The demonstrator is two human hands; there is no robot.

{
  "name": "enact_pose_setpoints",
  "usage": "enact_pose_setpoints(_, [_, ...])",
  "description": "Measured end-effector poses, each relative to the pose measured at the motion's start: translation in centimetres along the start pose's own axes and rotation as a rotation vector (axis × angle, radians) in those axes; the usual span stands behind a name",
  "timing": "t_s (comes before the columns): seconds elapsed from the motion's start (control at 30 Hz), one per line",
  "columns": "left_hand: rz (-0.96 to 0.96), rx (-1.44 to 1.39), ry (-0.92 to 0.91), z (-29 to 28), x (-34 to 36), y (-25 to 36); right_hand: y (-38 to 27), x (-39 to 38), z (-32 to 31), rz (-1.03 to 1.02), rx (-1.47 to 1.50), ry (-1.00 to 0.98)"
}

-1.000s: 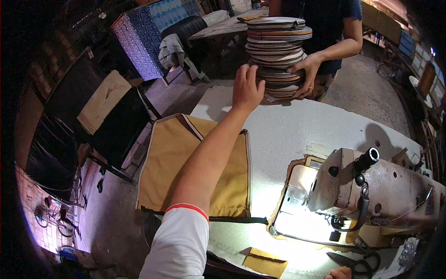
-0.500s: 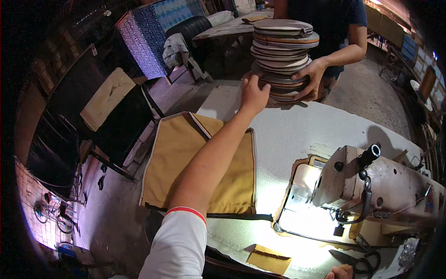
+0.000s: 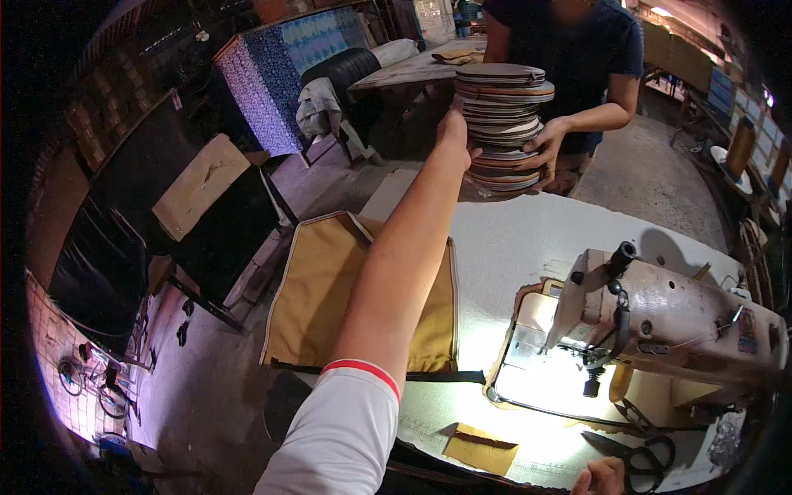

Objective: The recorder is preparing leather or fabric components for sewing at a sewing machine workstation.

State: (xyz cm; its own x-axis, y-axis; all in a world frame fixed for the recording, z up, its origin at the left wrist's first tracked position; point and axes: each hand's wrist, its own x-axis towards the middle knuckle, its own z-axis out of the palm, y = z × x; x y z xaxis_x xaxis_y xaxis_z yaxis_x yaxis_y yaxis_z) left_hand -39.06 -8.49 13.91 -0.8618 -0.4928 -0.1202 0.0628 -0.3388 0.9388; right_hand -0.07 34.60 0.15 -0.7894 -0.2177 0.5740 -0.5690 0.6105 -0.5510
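Disc stack (image 3: 505, 128) sits at counter's (image 3: 528, 235) far edge; left hand (image 3: 456, 136) against its left side, grip unclear; co-worker's hand (image 3: 548, 148) opposite. Right hand (image 3: 604, 476) half-curled beside scissors (image 3: 646, 468), hold unclear. Tan cloth (image 3: 318, 289) under left forearm (image 3: 396, 276); sewing machine (image 3: 676, 313) right.

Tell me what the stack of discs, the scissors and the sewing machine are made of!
Disc stack: maybe cloth or card; matte, layered edges, but hard to tell.
Scissors: probably metal, dark, with a slim tapering blade.
Sewing machine: likely metal with worn pale paint, as scuffs show.
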Motion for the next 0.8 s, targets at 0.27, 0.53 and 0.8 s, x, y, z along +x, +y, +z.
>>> enact_pose_setpoints(0.27, [-0.053,-0.103,0.000,3.4,1.2,1.7,-0.1,0.2,-0.3,-0.023,-0.033,-0.025])
enact_pose_setpoints(0.53, [0.090,-0.250,-0.295,1.8,3.5,-0.1,-0.5,0.7,-1.0,-0.002,-0.022,-0.087])
enact_pose_setpoints(0.8, [0.101,-0.295,-0.300,0.5,-0.9,1.5,-0.9,1.0,-0.7,0.006,-0.036,-0.043])
